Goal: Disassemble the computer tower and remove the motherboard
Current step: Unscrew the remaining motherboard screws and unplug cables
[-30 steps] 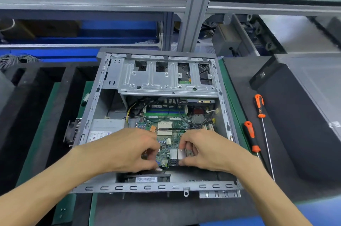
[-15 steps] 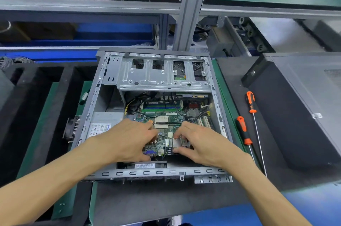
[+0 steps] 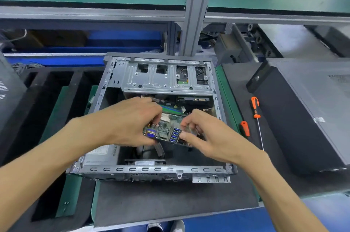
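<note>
The motherboard (image 3: 167, 129) is up off the floor of the open computer tower (image 3: 151, 169), tilted with its near edge raised so the blue USB ports and the blue VGA socket face me, while its far end is down in the case under the silver drive cage (image 3: 166, 78). It hangs over the dark bottom of the chassis, just beyond the power supply (image 3: 100, 153) in the near left corner.

I would judge the board light but stiff and easily hurt: a thin green card crowded with pins, sockets and solder, so flexing it or pressing on the components could crack something. The edges and the sturdy metal port block look like the safe places to hold, and that is roughly where it is being held.

The left hand (image 3: 130, 120) has its fingers curled over the board's left side, near the VGA socket, gripping it from above. The right hand (image 3: 204, 133) pinches the right side beside the USB stack, thumb below and fingers bent over the top. Neither hand is slack; both are closed on the board.

Two orange-handled screwdrivers (image 3: 254, 107) lie untouched on the black mat to the right, beside a dark side panel (image 3: 303, 110)
</note>
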A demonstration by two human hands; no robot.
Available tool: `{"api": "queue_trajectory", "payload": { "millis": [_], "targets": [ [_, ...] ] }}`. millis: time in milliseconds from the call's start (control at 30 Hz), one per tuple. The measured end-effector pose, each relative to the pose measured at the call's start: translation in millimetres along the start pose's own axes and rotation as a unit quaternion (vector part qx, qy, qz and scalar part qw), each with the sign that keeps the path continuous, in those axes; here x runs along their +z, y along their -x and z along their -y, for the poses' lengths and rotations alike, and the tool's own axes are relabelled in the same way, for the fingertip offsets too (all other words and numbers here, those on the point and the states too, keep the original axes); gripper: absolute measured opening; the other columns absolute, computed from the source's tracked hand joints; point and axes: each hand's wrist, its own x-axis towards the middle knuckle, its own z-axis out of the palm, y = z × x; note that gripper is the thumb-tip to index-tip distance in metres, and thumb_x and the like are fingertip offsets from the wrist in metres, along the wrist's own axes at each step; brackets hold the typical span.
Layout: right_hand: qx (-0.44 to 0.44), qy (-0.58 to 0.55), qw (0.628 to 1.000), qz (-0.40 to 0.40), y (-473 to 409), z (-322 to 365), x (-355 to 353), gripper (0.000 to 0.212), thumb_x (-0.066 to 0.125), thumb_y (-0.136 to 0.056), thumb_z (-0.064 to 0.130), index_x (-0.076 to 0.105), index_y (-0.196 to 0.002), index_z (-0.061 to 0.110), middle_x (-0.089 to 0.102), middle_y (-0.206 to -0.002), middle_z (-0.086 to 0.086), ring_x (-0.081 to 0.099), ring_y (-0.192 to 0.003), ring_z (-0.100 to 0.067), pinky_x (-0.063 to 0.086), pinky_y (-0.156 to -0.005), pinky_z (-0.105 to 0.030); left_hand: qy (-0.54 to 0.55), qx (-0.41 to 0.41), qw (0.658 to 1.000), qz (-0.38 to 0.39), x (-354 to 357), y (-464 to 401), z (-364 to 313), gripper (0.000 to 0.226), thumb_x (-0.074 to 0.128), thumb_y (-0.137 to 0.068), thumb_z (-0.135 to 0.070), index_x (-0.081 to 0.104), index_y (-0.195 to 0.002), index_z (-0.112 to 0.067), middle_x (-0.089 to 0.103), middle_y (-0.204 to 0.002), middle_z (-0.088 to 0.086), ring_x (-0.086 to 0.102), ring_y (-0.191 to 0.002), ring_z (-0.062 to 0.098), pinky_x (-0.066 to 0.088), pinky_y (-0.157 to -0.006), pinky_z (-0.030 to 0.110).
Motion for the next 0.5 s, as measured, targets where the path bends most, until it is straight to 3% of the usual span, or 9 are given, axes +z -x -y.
{"api": "queue_trajectory", "payload": {
  "millis": [133,233,300,400,500],
  "targets": [
    [-0.001,0.012,0.999,-0.03,0.6,5.9,6.0,0.025,0.045,-0.099,0.052,0.054,-0.11,0.031,0.042,-0.089,0.018,0.046,-0.086,0.001,0.034,-0.072,-0.016,-0.074,0.006,0.996,-0.055,-2.2,9.4,-6.1,0.03,0.059,-0.082,-0.034,0.053,-0.11,-0.023,0.053,-0.107,-0.009,0.051,-0.096,0.012,0.05,-0.077,0.032],
    [0.008,-0.027,0.997,-0.069,-5.8,16.3,5.2,0.027,0.045,-0.103,0.043,0.057,-0.116,0.022,0.04,-0.089,0.019,0.046,-0.086,0.0,0.037,-0.074,-0.018,-0.153,0.029,0.983,-0.098,-10.1,16.6,-9.5,0.049,0.066,-0.076,-0.022,0.062,-0.124,-0.019,0.064,-0.126,0.002,0.069,-0.083,0.021,0.055,-0.052,0.038],
    [0.0,-0.015,0.998,-0.067,-9.2,23.6,4.6,0.025,0.047,-0.104,0.038,0.059,-0.116,0.02,0.041,-0.087,0.02,0.045,-0.088,0.002,0.037,-0.076,-0.018,-0.17,0.054,0.98,-0.093,-13.3,23.3,-9.7,0.047,0.072,-0.069,-0.02,0.069,-0.115,-0.02,0.072,-0.115,0.0,0.071,-0.068,0.02,0.051,-0.041,0.033],
    [-0.014,-0.009,0.999,-0.035,-7.5,32.5,7.5,0.021,0.051,-0.104,0.032,0.06,-0.114,0.017,0.039,-0.086,0.02,0.042,-0.086,0.005,0.032,-0.073,-0.016,-0.178,0.072,0.978,-0.079,-9.7,36.0,-12.0,0.028,0.077,-0.073,-0.028,0.07,-0.1,-0.022,0.073,-0.087,-0.009,0.068,-0.06,0.02,0.05,-0.041,0.034],
    [-0.008,-0.038,0.999,-0.027,0.0,38.6,8.6,0.021,0.053,-0.104,0.032,0.062,-0.113,0.016,0.04,-0.084,0.016,0.044,-0.08,0.001,0.032,-0.069,-0.014,-0.155,0.057,0.981,-0.098,-5.5,49.1,-15.7,0.019,0.065,-0.081,-0.025,0.07,-0.099,-0.019,0.072,-0.087,-0.006,0.067,-0.06,0.023,0.051,-0.045,0.036]
  ]
}}
